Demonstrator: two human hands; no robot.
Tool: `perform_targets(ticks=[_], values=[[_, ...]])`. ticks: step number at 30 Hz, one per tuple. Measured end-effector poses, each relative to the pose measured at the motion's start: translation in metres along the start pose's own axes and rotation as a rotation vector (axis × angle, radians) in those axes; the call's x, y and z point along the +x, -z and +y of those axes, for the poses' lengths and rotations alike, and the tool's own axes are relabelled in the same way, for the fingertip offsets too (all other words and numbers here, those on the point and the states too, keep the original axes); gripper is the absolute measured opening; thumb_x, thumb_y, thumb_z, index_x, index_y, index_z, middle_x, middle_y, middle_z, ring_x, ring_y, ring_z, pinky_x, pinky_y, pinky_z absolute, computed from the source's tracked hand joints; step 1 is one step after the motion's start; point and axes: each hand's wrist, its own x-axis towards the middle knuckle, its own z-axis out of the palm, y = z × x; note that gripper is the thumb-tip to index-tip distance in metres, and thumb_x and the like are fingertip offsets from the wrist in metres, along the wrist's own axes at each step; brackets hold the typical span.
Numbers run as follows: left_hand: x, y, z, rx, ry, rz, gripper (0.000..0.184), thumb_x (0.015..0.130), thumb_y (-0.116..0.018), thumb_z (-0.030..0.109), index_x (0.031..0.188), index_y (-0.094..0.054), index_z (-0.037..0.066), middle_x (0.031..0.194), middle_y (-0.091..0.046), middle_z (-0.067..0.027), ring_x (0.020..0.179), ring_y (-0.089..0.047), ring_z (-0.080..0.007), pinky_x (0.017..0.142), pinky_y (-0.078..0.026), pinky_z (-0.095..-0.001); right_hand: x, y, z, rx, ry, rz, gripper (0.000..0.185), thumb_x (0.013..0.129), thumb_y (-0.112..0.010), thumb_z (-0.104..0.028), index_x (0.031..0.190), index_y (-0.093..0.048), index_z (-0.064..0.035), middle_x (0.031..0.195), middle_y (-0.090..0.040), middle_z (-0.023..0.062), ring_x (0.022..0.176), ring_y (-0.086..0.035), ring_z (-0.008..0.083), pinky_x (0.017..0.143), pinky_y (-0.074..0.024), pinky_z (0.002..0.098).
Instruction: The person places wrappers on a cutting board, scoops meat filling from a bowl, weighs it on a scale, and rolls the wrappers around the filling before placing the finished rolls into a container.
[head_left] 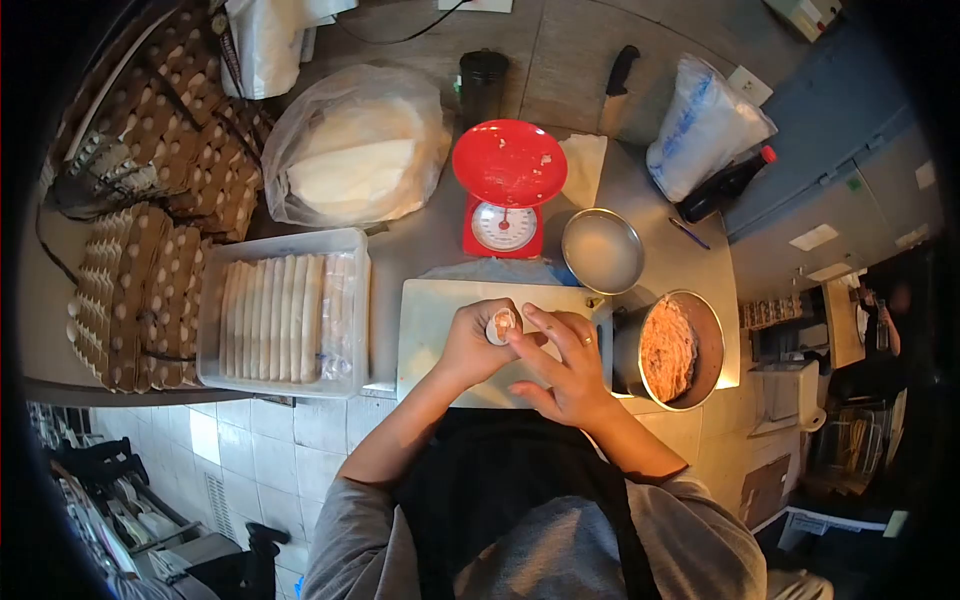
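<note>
My left hand is wrapped round a pale roll, held upright above the white cutting board. Orange-pink filling shows at the roll's open end. My right hand has its fingers spread, with fingertips at the roll's end; it grips nothing. To the right stands a metal pot of shredded orange-pink filling. On the left, a plastic tub holds a row of several pale rolls.
A red scale stands behind the board, beside a metal bowl. Behind are a bag of white sheets, a knife, a dark bottle and a white bag. Egg trays are stacked at left.
</note>
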Motion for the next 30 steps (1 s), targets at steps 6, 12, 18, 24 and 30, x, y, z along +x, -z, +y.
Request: perform_targets(ticks=[6,12,18,24,30], values=[[0.003,-0.009,0.006,0.055,-0.085,0.037,0.014,0.071,-0.074,0.005,0.071,-0.059,0.004,0.066,-0.061,-0.0012,0.063,-0.053,-0.0061,0.059,-0.045,-0.0250,0.020,0.008,0.002,-0.148,0.069,-0.016,0.050,0.078,-0.066,-0.047,0.116,-0.065,-0.0149,0.136,-0.051,0.0117,0.114,-0.049,0.0323,0.095,-0.0352,0.0506],[0.004,-0.009,0.001,0.089,-0.147,0.036,0.017,0.070,-0.074,0.005,0.069,-0.058,0.003,0.062,-0.058,-0.0022,0.061,-0.050,-0.0062,0.056,-0.043,-0.0256,0.028,0.010,0.011,-0.232,0.122,-0.133,0.043,0.084,-0.061,-0.048,0.107,-0.069,-0.0130,0.135,-0.052,0.0126,0.116,-0.049,0.0326,0.097,-0.0350,0.0501],[0.011,-0.002,0.011,-0.008,-0.042,-0.038,0.022,0.071,-0.075,0.006,0.066,-0.053,0.004,0.059,-0.050,0.0000,0.062,-0.043,-0.0046,0.055,-0.038,-0.0248,0.024,0.012,0.032,0.320,-0.023,0.016,0.041,0.091,-0.055,-0.045,0.111,-0.071,-0.0132,0.129,-0.056,0.0126,0.118,-0.049,0.0314,0.098,-0.0356,0.0445],[0.014,-0.005,0.006,-0.069,0.041,-0.087,0.024,0.071,-0.074,0.006,0.063,-0.051,0.004,0.059,-0.048,0.0019,0.061,-0.042,-0.0036,0.055,-0.037,-0.0243,0.038,0.018,0.026,-0.131,0.182,-0.089,0.036,0.089,-0.056,-0.042,0.099,-0.072,-0.0122,0.129,-0.057,0.0107,0.116,-0.050,0.0314,0.099,-0.0343,0.0446],[0.019,-0.010,0.014,0.013,0.009,-0.181,0.023,0.072,-0.075,0.007,0.064,-0.053,0.006,0.060,-0.048,0.0049,0.062,-0.042,-0.0022,0.053,-0.035,-0.0227,0.040,0.023,0.046,0.444,0.044,-0.064,0.033,0.094,-0.052,-0.037,0.099,-0.073,-0.0120,0.125,-0.059,0.0116,0.117,-0.049,0.0313,0.101,-0.0326,0.0436]])
